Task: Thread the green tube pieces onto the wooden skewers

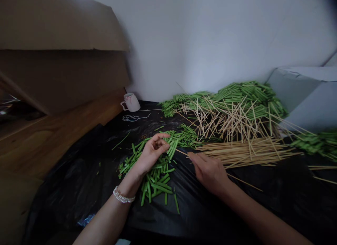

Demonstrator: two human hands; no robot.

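My left hand (154, 149), with a beaded bracelet (123, 195) at the wrist, is closed on short green stem pieces (172, 146) that stand side by side at its fingertips. In my right hand (209, 169) is a thin wooden skewer (182, 153), whose far part runs left to the green pieces; whether its tip is inside them I cannot make out. Loose cut green stems (158, 183) lie under and around my left hand. Just beyond my right hand is a stack of bare skewers (252, 152).
Skewers loaded with green pieces (244, 97) are heaped against the wall. A white mug (131, 102) and a tangled white string (131, 118) sit at the back left. A cardboard box (63, 69) stands left, a white box (302, 97) right. Black plastic sheeting (205, 213) lies underneath.
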